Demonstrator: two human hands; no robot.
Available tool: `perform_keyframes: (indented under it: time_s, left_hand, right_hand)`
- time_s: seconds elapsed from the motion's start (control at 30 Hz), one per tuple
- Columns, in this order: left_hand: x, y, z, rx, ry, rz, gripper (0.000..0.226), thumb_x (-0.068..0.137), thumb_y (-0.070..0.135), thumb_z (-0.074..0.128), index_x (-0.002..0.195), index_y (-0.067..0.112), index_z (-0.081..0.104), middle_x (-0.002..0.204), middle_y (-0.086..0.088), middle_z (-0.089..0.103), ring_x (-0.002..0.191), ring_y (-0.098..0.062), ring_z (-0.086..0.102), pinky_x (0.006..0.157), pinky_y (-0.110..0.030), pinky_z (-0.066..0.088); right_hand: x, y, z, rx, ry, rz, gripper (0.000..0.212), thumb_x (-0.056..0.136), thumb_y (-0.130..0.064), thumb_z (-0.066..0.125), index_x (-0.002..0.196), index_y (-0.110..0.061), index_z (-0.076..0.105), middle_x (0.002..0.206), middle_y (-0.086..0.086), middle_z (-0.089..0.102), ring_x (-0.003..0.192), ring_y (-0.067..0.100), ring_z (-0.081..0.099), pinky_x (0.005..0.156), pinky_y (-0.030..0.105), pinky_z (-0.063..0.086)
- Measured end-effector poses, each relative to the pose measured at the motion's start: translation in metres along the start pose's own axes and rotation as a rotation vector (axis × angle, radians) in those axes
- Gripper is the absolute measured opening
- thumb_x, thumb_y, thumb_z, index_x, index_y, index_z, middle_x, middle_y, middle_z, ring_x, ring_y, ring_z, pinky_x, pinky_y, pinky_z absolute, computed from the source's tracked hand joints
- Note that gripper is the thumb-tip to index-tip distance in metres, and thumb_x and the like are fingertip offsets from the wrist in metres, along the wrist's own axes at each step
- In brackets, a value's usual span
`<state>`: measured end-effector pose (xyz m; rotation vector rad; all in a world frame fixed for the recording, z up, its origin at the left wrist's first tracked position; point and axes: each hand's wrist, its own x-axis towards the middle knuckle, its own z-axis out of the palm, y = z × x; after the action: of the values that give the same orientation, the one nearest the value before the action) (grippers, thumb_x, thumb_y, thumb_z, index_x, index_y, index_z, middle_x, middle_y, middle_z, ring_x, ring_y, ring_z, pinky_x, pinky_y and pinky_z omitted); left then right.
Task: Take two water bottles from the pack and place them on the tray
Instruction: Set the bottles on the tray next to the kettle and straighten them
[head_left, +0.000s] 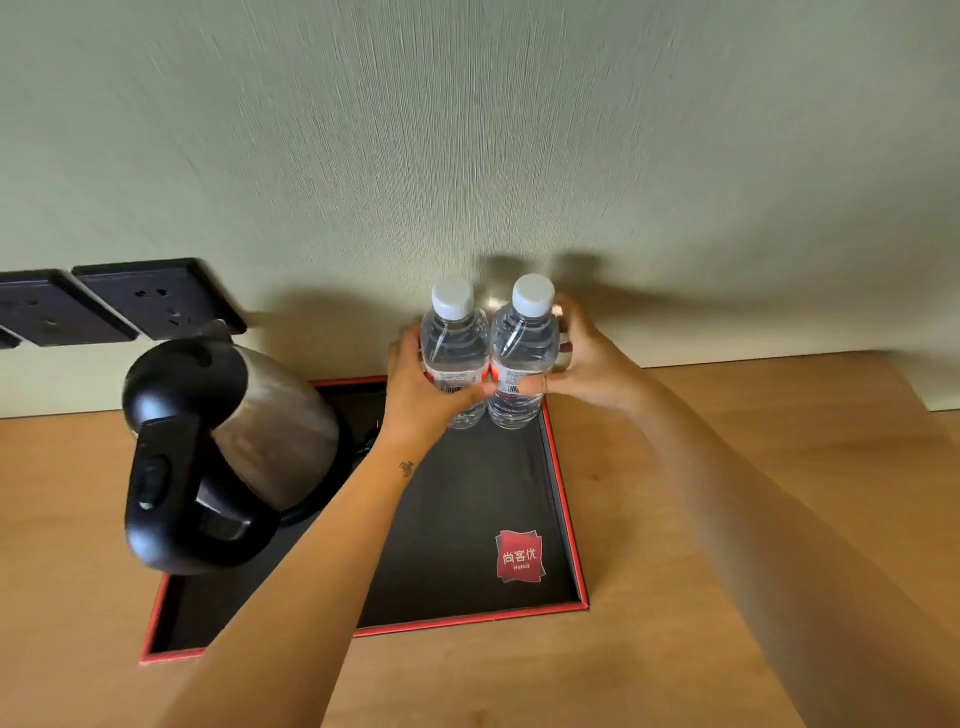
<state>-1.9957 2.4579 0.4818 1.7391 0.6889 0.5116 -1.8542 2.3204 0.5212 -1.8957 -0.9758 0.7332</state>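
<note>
Two clear water bottles with white caps stand upright side by side at the far right corner of a black tray with a red rim (566, 519). My left hand (421, 389) wraps around the left bottle (453, 338). My right hand (587, 364) wraps around the right bottle (524, 338). The bottles touch each other, and their bases seem to rest on the tray floor. The pack is not in view.
A steel kettle with a black handle (223, 447) stands on the tray's left half, close to my left forearm. The tray lies on a wooden table (727, 519) against a pale wall. Dark wall sockets (119, 301) sit at the left.
</note>
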Motion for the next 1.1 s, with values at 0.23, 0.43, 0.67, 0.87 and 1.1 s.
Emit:
perform_keyframes:
  time_s: [0.23, 0.43, 0.67, 0.87, 1.1]
  left_hand:
    - [-0.001, 0.062, -0.030, 0.207, 0.157, 0.251, 0.066, 0.059, 0.037, 0.084, 0.116, 0.022, 0.053, 0.105, 0.005, 0.054, 0.093, -0.011, 0.052, 0.076, -0.008, 0.039]
    - [0.009, 0.094, -0.028, 0.415, 0.143, 0.212, 0.038, 0.066, 0.032, 0.081, 0.090, 0.008, 0.066, 0.080, -0.008, 0.065, 0.070, -0.019, 0.056, 0.065, -0.027, 0.043]
    - [0.010, 0.105, -0.030, 0.538, 0.063, 0.243, 0.031, 0.074, 0.023, 0.074, 0.098, 0.004, 0.071, 0.095, -0.017, 0.071, 0.087, -0.029, 0.063, 0.070, -0.025, 0.038]
    - [0.012, 0.100, -0.046, 0.515, -0.071, 0.240, 0.031, 0.076, 0.005, 0.069, 0.107, 0.009, 0.070, 0.110, -0.013, 0.068, 0.083, -0.017, 0.056, 0.069, -0.009, 0.031]
    - [0.013, 0.098, -0.054, 0.412, -0.221, 0.249, 0.043, 0.078, -0.014, 0.053, 0.108, 0.013, 0.068, 0.115, -0.006, 0.064, 0.101, -0.014, 0.055, 0.072, 0.002, 0.038]
  right_hand:
    - [-0.008, -0.059, -0.026, -0.068, 0.186, -0.196, 0.049, 0.072, -0.012, 0.076, 0.115, -0.016, 0.054, 0.100, -0.004, 0.054, 0.086, 0.008, 0.052, 0.064, -0.001, 0.041]
    - [-0.001, -0.082, -0.017, -0.476, 0.279, -0.187, 0.035, 0.068, -0.026, 0.080, 0.094, -0.010, 0.063, 0.087, 0.007, 0.064, 0.076, 0.017, 0.054, 0.066, 0.025, 0.037]
    - [-0.003, -0.089, -0.007, -0.624, 0.308, -0.196, 0.027, 0.077, -0.015, 0.072, 0.098, -0.001, 0.064, 0.097, 0.016, 0.071, 0.092, 0.028, 0.064, 0.072, 0.023, 0.037]
    - [-0.005, -0.093, -0.012, -0.586, 0.149, -0.196, 0.030, 0.075, 0.005, 0.068, 0.104, -0.002, 0.064, 0.110, 0.015, 0.069, 0.102, 0.024, 0.063, 0.076, 0.015, 0.038]
    - [-0.005, -0.095, -0.014, -0.512, 0.048, -0.220, 0.035, 0.076, 0.018, 0.055, 0.099, -0.007, 0.063, 0.114, 0.013, 0.063, 0.097, 0.025, 0.064, 0.083, 0.039, 0.051]
